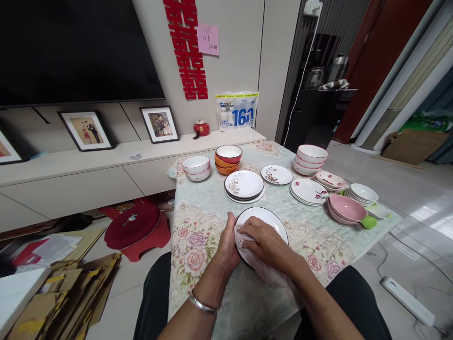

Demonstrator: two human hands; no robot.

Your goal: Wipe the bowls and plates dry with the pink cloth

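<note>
A white plate with a thin dark rim (271, 218) is held over the near part of the table. At its left edge, my left hand (228, 243) grips it, thumb up along the rim and the other fingers hidden beneath. My right hand (265, 241) presses a thin whitish cloth (244, 243) onto the plate's face, fingers bent over it. Part of the cloth hangs down below my right wrist. Just beyond is a stack of plates (244, 184), the top one with a brown floral pattern. A single floral plate (277, 174) lies to its right.
Around the flowered tablecloth (194, 255) stand white bowls (197, 168), orange and red bowls (228, 159), red-rimmed bowls (310, 159), flower-patterned plates (308, 191), pink leaf-handled dishes (348, 208) and small white bowls (361, 192). A red stool (136, 226) and flattened cardboard (71, 293) are left.
</note>
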